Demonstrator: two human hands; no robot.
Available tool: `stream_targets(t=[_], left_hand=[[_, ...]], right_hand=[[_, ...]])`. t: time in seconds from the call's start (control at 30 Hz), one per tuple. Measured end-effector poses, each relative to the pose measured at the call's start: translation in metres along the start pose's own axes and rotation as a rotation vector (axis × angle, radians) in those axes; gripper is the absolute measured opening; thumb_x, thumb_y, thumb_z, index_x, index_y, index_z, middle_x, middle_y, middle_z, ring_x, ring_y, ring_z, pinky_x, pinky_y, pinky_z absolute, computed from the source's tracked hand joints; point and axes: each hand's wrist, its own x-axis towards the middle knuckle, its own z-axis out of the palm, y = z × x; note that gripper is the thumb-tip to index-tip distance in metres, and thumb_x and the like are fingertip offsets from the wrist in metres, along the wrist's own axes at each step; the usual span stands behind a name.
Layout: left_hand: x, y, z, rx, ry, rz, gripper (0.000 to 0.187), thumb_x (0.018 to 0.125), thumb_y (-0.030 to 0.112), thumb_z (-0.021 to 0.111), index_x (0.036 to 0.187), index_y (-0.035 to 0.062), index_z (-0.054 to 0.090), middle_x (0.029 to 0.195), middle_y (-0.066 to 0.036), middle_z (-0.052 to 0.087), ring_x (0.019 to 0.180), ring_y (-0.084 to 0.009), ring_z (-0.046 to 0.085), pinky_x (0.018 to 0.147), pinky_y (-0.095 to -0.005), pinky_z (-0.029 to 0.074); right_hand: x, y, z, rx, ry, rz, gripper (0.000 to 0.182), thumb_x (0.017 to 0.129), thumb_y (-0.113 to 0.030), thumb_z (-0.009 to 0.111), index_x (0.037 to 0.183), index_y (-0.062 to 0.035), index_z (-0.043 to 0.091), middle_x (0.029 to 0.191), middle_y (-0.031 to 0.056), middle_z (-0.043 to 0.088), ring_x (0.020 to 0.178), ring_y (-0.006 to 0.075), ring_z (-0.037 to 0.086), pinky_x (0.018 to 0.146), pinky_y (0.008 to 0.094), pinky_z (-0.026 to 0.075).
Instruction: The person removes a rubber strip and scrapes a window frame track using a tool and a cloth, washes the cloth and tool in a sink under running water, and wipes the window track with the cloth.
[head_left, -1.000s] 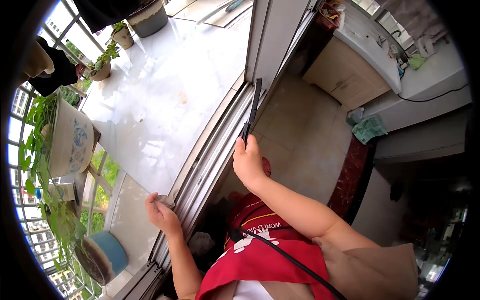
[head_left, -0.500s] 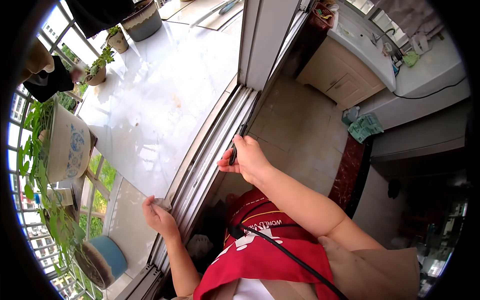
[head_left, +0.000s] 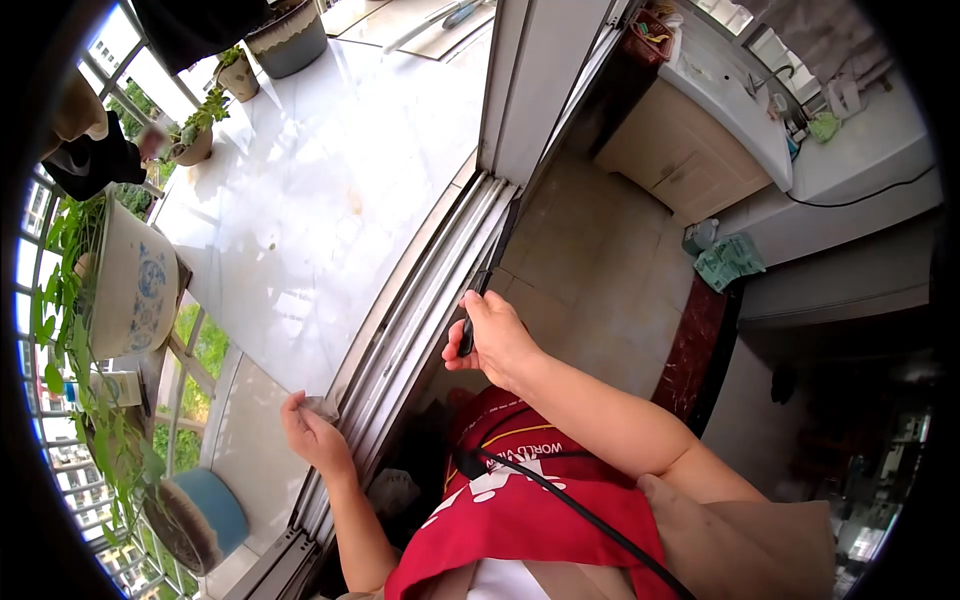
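My right hand (head_left: 498, 340) is closed around the black handle (head_left: 467, 338) of a slim tool. Its dark far end points up along the sliding-door track (head_left: 425, 275), but the tip is too small to make out. On the other side of the track, my left hand (head_left: 318, 438) has its fingers pinched on a crumpled greyish piece (head_left: 322, 407), maybe a wipe or tissue. That piece lies by the lower corner of the white marble-look slab (head_left: 290, 240).
A door frame (head_left: 520, 90) rises at the track's far end. Potted plants stand along the railing, among them a blue-and-white planter (head_left: 140, 285) and a blue pot (head_left: 215, 510). To the right are a sink cabinet (head_left: 685, 150) and a green bag (head_left: 730, 262). A black cable (head_left: 590, 520) crosses my apron.
My right hand has shifted slightly down and right with the tool. My left hand stays at nearly the same spot, still pinching the greyish piece.
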Motion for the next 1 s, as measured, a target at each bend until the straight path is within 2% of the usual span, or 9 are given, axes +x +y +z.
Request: stream_targets(t=[0.13, 0.23, 0.33, 0.4, 0.43, 0.57, 0.67, 0.93, 1.0], left_hand=[[0.002, -0.002, 0.000, 0.023, 0.006, 0.035, 0.022, 0.093, -0.005, 0.039, 0.102, -0.0046, 0.059, 0.095, -0.013, 0.061, 0.088, -0.0213, 0.058, 0.084, -0.0300, 0.046], [0.003, -0.002, 0.001, 0.023, 0.010, 0.025, 0.022, 0.093, -0.005, 0.039, 0.102, -0.0044, 0.059, 0.094, -0.013, 0.061, 0.088, -0.0216, 0.058, 0.084, -0.0301, 0.046], [0.002, -0.001, 0.001, 0.023, 0.008, 0.031, 0.022, 0.092, -0.005, 0.039, 0.102, -0.0041, 0.059, 0.094, -0.013, 0.061, 0.088, -0.0221, 0.058, 0.084, -0.0304, 0.046], [0.003, -0.001, -0.001, 0.031, 0.018, 0.035, 0.022, 0.092, -0.005, 0.039, 0.101, -0.0040, 0.059, 0.094, -0.013, 0.061, 0.088, -0.0225, 0.058, 0.084, -0.0305, 0.046], [0.003, -0.002, -0.001, 0.049, 0.013, 0.032, 0.022, 0.092, -0.005, 0.039, 0.101, -0.0041, 0.059, 0.094, -0.013, 0.061, 0.088, -0.0227, 0.058, 0.084, -0.0307, 0.046], [0.002, -0.004, 0.000, 0.066, 0.006, 0.050, 0.021, 0.092, -0.004, 0.040, 0.101, -0.0041, 0.060, 0.094, -0.014, 0.062, 0.087, -0.0233, 0.059, 0.084, -0.0310, 0.046], [0.003, -0.005, 0.001, 0.088, 0.013, 0.082, 0.021, 0.091, -0.005, 0.041, 0.101, -0.0040, 0.060, 0.094, -0.013, 0.062, 0.087, -0.0228, 0.059, 0.083, -0.0306, 0.046], [-0.001, -0.002, 0.001, 0.062, 0.024, 0.030, 0.023, 0.089, -0.008, 0.041, 0.100, -0.0038, 0.060, 0.094, -0.013, 0.062, 0.088, -0.0227, 0.059, 0.082, -0.0301, 0.046], [0.001, -0.001, 0.001, 0.048, 0.022, 0.045, 0.023, 0.089, -0.008, 0.041, 0.100, -0.0036, 0.061, 0.094, -0.013, 0.062, 0.087, -0.0227, 0.060, 0.081, -0.0308, 0.047]], right_hand=[[0.009, -0.005, -0.016, -0.035, -0.005, -0.048, 0.032, 0.105, -0.030, 0.033, 0.115, -0.0008, 0.042, 0.075, 0.0102, 0.056, 0.060, 0.0211, 0.060, 0.056, 0.0374, 0.056], [-0.014, 0.004, -0.012, 0.104, -0.048, 0.039, 0.032, 0.105, -0.029, 0.034, 0.117, -0.0027, 0.049, 0.086, 0.0067, 0.052, 0.074, 0.0187, 0.060, 0.066, 0.0380, 0.057], [-0.025, 0.019, -0.009, 0.325, -0.143, 0.076, 0.033, 0.104, -0.033, 0.039, 0.119, -0.0052, 0.050, 0.077, 0.0014, 0.045, 0.059, 0.0118, 0.042, 0.052, 0.0299, 0.040], [-0.020, 0.017, -0.010, 0.453, -0.108, 0.034, 0.034, 0.103, -0.038, 0.041, 0.112, -0.0070, 0.051, 0.071, -0.0005, 0.042, 0.054, 0.0097, 0.036, 0.049, 0.0273, 0.031], [-0.021, 0.009, -0.004, 0.454, -0.055, 0.036, 0.033, 0.103, -0.043, 0.040, 0.099, -0.0114, 0.049, 0.064, -0.0023, 0.037, 0.050, 0.0091, 0.032, 0.048, 0.0276, 0.030], [-0.004, -0.001, -0.009, 0.572, -0.124, 0.035, 0.035, 0.102, -0.045, 0.039, 0.083, -0.0162, 0.041, 0.056, -0.0042, 0.031, 0.046, 0.0090, 0.027, 0.047, 0.0274, 0.028], [-0.020, -0.003, -0.008, 0.501, -0.200, -0.108, 0.037, 0.103, -0.046, 0.038, 0.081, -0.0162, 0.041, 0.055, -0.0046, 0.029, 0.044, 0.0092, 0.026, 0.047, 0.0276, 0.028], [0.051, -0.014, -0.035, 0.920, -0.099, 0.228, 0.041, 0.104, -0.043, 0.031, 0.075, -0.0162, 0.041, 0.053, -0.0050, 0.027, 0.043, 0.0094, 0.022, 0.045, 0.0261, 0.024], [0.051, -0.010, -0.046, 0.768, 0.028, 0.128, 0.041, 0.104, -0.042, 0.031, 0.074, -0.0164, 0.042, 0.051, -0.0050, 0.026, 0.042, 0.0095, 0.022, 0.044, 0.0259, 0.023]])
